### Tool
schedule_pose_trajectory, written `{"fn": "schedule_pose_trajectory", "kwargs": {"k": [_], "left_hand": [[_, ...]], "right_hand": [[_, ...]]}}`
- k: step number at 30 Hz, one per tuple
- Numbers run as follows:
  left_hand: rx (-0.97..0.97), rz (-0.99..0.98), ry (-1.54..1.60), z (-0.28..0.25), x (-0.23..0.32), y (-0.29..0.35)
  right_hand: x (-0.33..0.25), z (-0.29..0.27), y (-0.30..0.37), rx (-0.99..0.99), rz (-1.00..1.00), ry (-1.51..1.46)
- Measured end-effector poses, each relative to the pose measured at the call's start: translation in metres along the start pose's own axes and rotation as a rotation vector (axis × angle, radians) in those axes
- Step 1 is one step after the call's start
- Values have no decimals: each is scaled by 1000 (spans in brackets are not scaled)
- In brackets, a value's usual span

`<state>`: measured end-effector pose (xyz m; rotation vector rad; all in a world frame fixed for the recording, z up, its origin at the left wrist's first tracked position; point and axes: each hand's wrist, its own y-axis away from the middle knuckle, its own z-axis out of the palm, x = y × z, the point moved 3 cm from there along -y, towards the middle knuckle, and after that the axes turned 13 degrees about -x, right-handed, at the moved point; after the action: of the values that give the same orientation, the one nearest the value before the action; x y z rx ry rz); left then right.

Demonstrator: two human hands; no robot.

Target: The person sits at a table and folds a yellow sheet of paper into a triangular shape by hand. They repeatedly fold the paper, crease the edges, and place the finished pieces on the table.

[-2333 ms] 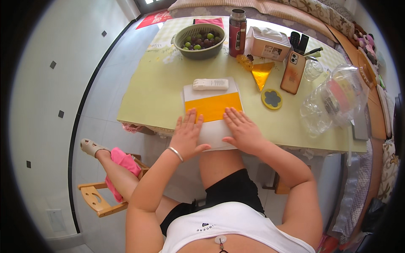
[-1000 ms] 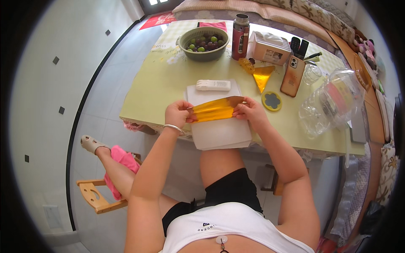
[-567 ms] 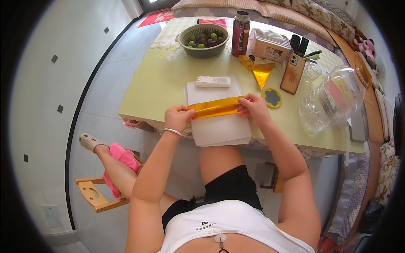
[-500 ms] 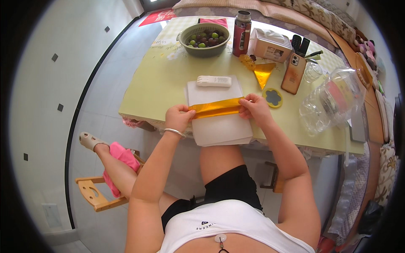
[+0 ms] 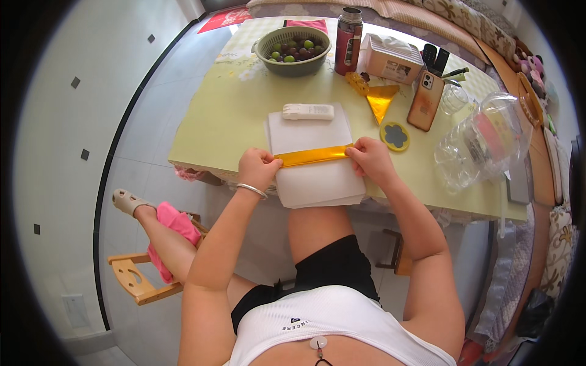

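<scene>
A narrow strip of shiny gold paper (image 5: 313,156) stretches between my two hands, over a stack of white paper (image 5: 320,186) at the table's near edge. My left hand (image 5: 257,168), with a silver bangle at the wrist, pinches the strip's left end. The right end is pinched between the thumb and fingers of my right hand (image 5: 370,160). On the far part of the white sheets lies a white, elongated plastic object (image 5: 307,112). Right of the stack are a folded gold paper triangle (image 5: 383,102) and a round yellow disc with a grey flower shape (image 5: 395,136).
Toward the back stand a colander of grapes (image 5: 293,67), a dark red flask (image 5: 348,43) and a pink tissue box (image 5: 394,60). A phone (image 5: 425,102) leans nearby. A clear plastic jug (image 5: 482,143) lies at the right. A wooden stool (image 5: 143,283) is on the floor at left.
The gold paper looks narrower and flatter, its lower fold no longer gaping. Both hands keep their pinch at its ends and have hardly moved.
</scene>
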<state>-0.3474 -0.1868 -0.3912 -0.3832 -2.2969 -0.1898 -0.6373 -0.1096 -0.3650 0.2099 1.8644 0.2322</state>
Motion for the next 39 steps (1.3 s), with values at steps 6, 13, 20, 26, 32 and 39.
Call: {"fn": "schedule_pose_trajectory", "kwargs": {"k": [6, 13, 20, 26, 32, 39], "left_hand": [[-22, 171, -308, -3, 32, 7], [-149, 686, -883, 15, 57, 11], [-417, 542, -993, 12, 58, 19], [-438, 323, -837, 2, 17, 49], [-334, 414, -788, -1, 65, 42], [-306, 466, -690, 73, 74, 35]], "right_hand": [[-3, 1, -2, 43, -28, 261], [-18, 27, 6, 375, -561, 1079], [-1, 70, 20, -105, -570, 1097], [22, 33, 28, -45, -398, 1077], [3, 34, 32, 55, -392, 1281], [7, 24, 21, 114, -498, 1343]]}}
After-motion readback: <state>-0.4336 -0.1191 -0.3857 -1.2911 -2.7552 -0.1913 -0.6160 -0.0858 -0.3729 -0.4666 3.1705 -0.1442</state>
